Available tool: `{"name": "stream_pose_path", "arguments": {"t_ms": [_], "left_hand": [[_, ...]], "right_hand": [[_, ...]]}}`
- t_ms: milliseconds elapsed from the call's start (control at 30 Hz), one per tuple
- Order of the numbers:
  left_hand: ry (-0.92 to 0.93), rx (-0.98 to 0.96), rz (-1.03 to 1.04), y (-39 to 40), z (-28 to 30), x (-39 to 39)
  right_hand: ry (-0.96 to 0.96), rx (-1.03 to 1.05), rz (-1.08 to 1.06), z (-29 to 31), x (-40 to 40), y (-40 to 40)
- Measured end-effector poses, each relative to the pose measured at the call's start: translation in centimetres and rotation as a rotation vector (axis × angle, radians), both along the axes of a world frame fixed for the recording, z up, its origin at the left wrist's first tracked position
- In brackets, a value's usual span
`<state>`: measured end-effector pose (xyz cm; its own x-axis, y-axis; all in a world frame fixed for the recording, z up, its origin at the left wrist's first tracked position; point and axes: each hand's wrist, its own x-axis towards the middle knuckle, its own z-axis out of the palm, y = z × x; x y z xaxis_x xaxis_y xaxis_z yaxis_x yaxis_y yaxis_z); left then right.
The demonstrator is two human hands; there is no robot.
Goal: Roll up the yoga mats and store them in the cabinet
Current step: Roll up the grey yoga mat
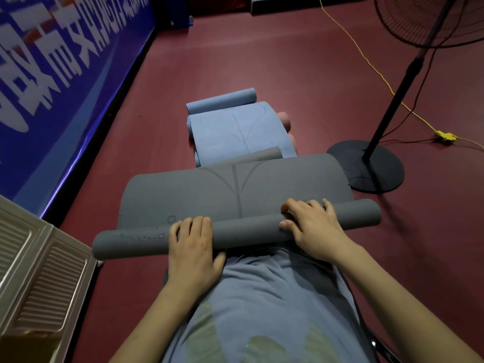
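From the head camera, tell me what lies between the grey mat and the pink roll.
The blue mat, partly unrolled, lies between the grey mat and pink roll.

1. A dark red floor [262,56] fills most of the view.
2. A blue banner [65,61] with white characters runs along the floor's left edge.
3. A fan [429,19] stands at the right on a black pole, its round base [366,166] flat on the floor.
4. A yellow cord [366,61] crosses the floor to a yellow plug [445,135] near the right edge.
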<state>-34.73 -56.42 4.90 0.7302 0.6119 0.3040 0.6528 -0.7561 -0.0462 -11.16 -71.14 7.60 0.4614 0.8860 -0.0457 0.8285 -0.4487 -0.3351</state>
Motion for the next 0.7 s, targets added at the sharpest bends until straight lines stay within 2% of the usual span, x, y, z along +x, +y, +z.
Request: {"name": "stream_pose_path", "arguments": {"t_ms": [167,267,367,467,567,700], "left_hand": [[0.141,-0.032,0.024,2.7,0.8,1.5],[0.297,-0.116,0.029,4.6,2.2,2.9],[0.371,-0.200,-0.010,6.1,3.6,3.9],[0.371,-0.189,-0.038,5.6,4.8,3.8],[0.291,-0.074,-0.069,3.3,5.5,2.2],[0.276,-0.071,-0.153,0.2,4.3,-1.5]], "right_hand": [[0.010,-0.049,-0.005,0.0,0.4,1.6],[0.016,-0.043,-0.010,0.2,1.0,2.3],[0.002,-0.044,-0.012,0.1,1.5,2.9],[-0.017,-0.020,-0.022,0.2,1.2,2.6],[-0.013,0.021,-0.007,0.8,-0.2,0.3],[-0.031,-0.030,0.057,0.6,-3.2,-4.1]]}}
